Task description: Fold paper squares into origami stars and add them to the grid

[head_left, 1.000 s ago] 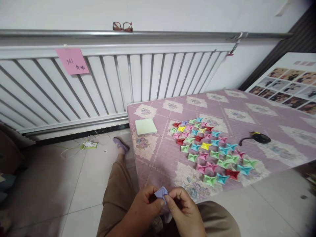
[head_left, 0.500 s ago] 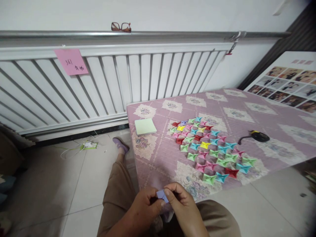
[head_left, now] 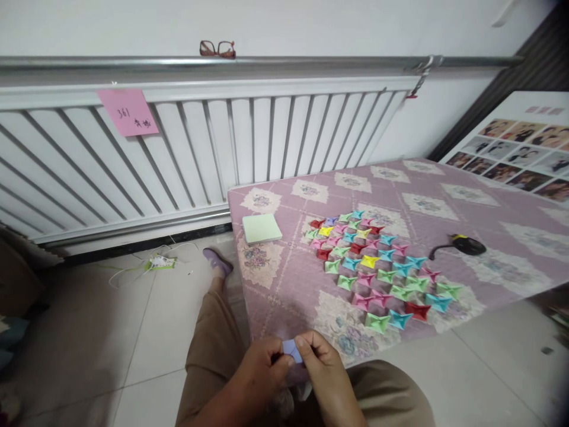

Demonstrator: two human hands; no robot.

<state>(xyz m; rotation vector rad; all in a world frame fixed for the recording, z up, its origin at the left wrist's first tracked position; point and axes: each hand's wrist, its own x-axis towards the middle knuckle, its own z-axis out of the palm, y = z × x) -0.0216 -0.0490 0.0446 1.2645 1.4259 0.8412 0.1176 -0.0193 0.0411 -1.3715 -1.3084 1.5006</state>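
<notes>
A small folded piece of lilac paper (head_left: 291, 349) is pinched between both hands, over the near edge of the cloth-covered table (head_left: 284, 290). My left hand (head_left: 262, 365) grips its left side with thumb and fingers closed. On its right side, my right hand (head_left: 322, 359) presses thumb against fingers, partly covering the paper. Beyond the hands stand rows of small folded-paper pieces (head_left: 368, 261) in green, pink, blue, red and yellow, each with pointed corners. A stack of pale green square paper (head_left: 262, 228) lies near the table's left edge.
A black object with a strap-like tail (head_left: 469, 245) lies on the table's right. Behind stand a white radiator (head_left: 267, 136) with a pink note (head_left: 128, 111), and glasses (head_left: 217, 49) on a pipe. A photo board (head_left: 515, 148) leans right. A cabled power strip (head_left: 161, 261) lies on the floor.
Both hands have shifted only slightly, and the lilac paper has turned a little between the fingers. The table's contents look the same.
</notes>
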